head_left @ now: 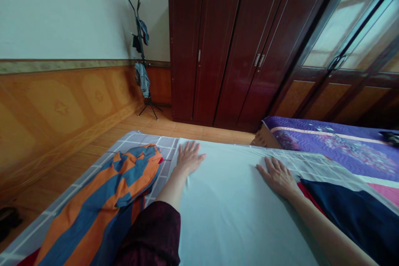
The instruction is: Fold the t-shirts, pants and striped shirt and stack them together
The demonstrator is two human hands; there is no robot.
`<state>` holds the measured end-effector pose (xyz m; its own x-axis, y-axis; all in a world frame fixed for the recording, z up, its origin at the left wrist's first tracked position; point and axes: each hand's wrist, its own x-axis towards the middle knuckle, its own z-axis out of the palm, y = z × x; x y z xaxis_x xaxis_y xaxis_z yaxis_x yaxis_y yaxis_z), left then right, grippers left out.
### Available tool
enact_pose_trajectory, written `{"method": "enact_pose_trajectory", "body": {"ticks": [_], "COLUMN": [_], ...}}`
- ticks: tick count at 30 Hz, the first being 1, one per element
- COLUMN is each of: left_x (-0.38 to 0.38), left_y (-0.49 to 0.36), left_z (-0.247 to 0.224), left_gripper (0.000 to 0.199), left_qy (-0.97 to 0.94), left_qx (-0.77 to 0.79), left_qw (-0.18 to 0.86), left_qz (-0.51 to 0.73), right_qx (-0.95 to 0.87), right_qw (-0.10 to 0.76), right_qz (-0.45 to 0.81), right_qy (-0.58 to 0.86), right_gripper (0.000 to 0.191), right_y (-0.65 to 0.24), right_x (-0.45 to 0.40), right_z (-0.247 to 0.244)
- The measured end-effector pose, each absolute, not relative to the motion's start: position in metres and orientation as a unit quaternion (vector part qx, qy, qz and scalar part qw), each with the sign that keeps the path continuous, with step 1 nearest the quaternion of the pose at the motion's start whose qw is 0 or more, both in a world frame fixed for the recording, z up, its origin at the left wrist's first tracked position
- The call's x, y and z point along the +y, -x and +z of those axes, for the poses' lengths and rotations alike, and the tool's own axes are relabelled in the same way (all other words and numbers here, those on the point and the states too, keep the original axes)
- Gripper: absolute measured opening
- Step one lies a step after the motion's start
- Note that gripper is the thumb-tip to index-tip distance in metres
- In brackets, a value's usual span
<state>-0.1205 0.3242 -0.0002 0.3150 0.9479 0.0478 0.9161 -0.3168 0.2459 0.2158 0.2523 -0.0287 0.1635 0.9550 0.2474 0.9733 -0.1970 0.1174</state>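
Note:
A pale, light-blue cloth (230,199) lies spread out on the grey checked bed cover (102,166). My left hand (188,157) rests flat near its far left corner, fingers stretched out. Toward the far right side of the same cloth, my right hand (278,176) lies flat with the thumb apart. Neither hand grips anything. Left of the cloth is a crumpled orange and blue striped garment (102,199), partly behind my left sleeve. A dark navy cloth (355,212) with a red edge lies by my right forearm.
A dark red wardrobe (224,50) stands beyond the bed's far edge. At the back left is a black coat stand (141,50) with caps and a cloth on it. A purple flowered bedspread (330,141) covers a surface to the right. Wooden flooring (199,131) runs between bed and wardrobe.

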Motion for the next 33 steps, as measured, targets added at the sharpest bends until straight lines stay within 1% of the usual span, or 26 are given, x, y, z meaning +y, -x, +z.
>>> {"method": "enact_pose_trajectory", "body": {"ticks": [3, 5, 7, 9, 11, 13, 14, 16, 19, 21, 23, 25, 29, 33], "left_x": [0.331, 0.32, 0.293, 0.256, 0.222, 0.208, 0.21, 0.232, 0.282, 0.309, 0.322, 0.326, 0.323, 0.308], "left_y": [0.132, 0.116, 0.082, 0.04, 0.007, -0.005, -0.002, 0.023, 0.088, 0.128, 0.15, 0.152, 0.126, 0.104], "left_z": [0.01, 0.021, 0.029, 0.03, 0.024, 0.016, 0.012, 0.01, 0.016, 0.02, 0.02, 0.015, 0.007, 0.014], "left_gripper": [0.069, 0.069, 0.07, 0.073, 0.078, 0.084, 0.085, 0.08, 0.065, 0.062, 0.062, 0.063, 0.065, 0.071], "left_qy": [-0.761, -0.768, -0.818, -0.892, -0.941, -0.95, -0.949, -0.933, -0.84, -0.78, -0.734, -0.727, -0.778, -0.78], "left_qx": [0.637, 0.627, 0.556, 0.413, 0.265, 0.22, 0.229, 0.305, 0.531, 0.619, 0.673, 0.681, 0.624, 0.621], "left_qw": [0.062, 0.05, 0.062, 0.103, 0.162, 0.201, 0.205, 0.18, 0.093, 0.059, 0.033, 0.024, 0.043, 0.047], "left_qz": [0.107, 0.12, 0.134, 0.153, 0.135, 0.092, 0.077, 0.063, 0.055, 0.069, 0.079, 0.08, 0.062, 0.056], "right_qx": [-0.616, -0.617, -0.622, -0.623, -0.627, -0.629, -0.628, -0.626, -0.623, -0.621, -0.619, -0.618, -0.613, -0.61], "right_qw": [0.007, 0.0, 0.001, 0.003, 0.005, 0.014, 0.019, 0.027, 0.032, 0.036, 0.041, 0.046, 0.053, 0.063], "right_qz": [-0.145, -0.152, -0.154, -0.153, -0.154, -0.155, -0.156, -0.155, -0.15, -0.147, -0.144, -0.14, -0.134, -0.127], "right_qy": [0.775, 0.772, 0.768, 0.767, 0.764, 0.762, 0.762, 0.764, 0.767, 0.769, 0.771, 0.773, 0.777, 0.78], "right_gripper": [0.067, 0.068, 0.068, 0.068, 0.066, 0.064, 0.064, 0.064, 0.067, 0.068, 0.068, 0.068, 0.067, 0.068], "right_y": [-0.234, -0.233, -0.228, -0.225, -0.224, -0.224, -0.224, -0.223, -0.223, -0.223, -0.224, -0.223, -0.221, -0.218], "right_x": [0.255, 0.256, 0.256, 0.255, 0.253, 0.251, 0.25, 0.25, 0.252, 0.253, 0.254, 0.253, 0.252, 0.25], "right_z": [-0.03, -0.031, -0.032, -0.03, -0.029, -0.027, -0.026, -0.026, -0.026, -0.027, -0.027, -0.027, -0.026, -0.023]}}
